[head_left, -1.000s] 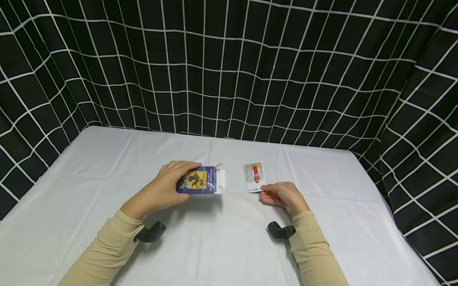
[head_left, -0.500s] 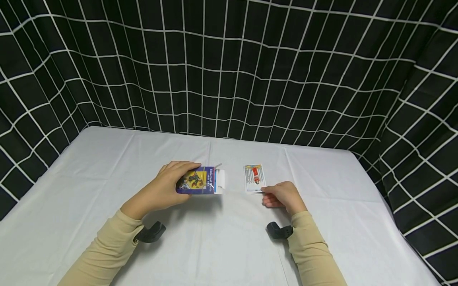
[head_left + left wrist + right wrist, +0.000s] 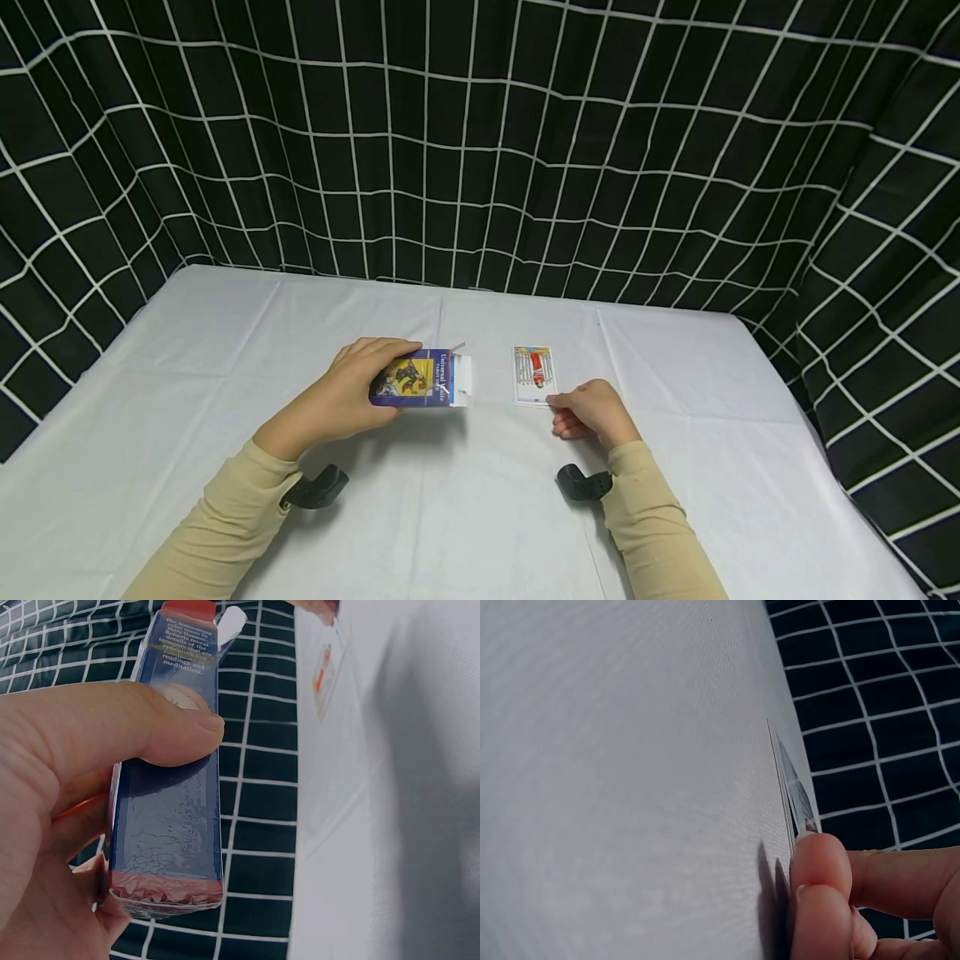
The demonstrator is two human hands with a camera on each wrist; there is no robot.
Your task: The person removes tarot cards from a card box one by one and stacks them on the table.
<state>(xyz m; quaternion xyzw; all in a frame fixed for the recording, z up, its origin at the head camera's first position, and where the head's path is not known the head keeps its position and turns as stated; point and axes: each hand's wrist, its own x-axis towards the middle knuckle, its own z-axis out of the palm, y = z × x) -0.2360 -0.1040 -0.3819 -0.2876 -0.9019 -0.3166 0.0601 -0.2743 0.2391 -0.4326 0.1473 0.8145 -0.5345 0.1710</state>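
Observation:
My left hand (image 3: 341, 396) grips a purple and yellow tarot card box (image 3: 420, 379) between thumb and fingers, a little above the table. Its open end, with white flaps out, faces right. In the left wrist view the thumb presses on the box's narrow blue side (image 3: 169, 817). To the right, a tarot card (image 3: 534, 377) with a red figure lies face up on a thin stack. My right hand (image 3: 596, 412) pinches its near right corner. The right wrist view shows the upper card (image 3: 799, 791) slightly raised from those below, beside my fingertips (image 3: 821, 866).
A white cloth (image 3: 480, 508) covers the table. Black curtain (image 3: 465, 150) with a white grid stands behind and at both sides. Black wrist cameras (image 3: 318, 487) sit under both forearms.
The card held by my right hand has come down flatter and slightly nearer, lining up with the stack under it. My left hand and the box stay still.

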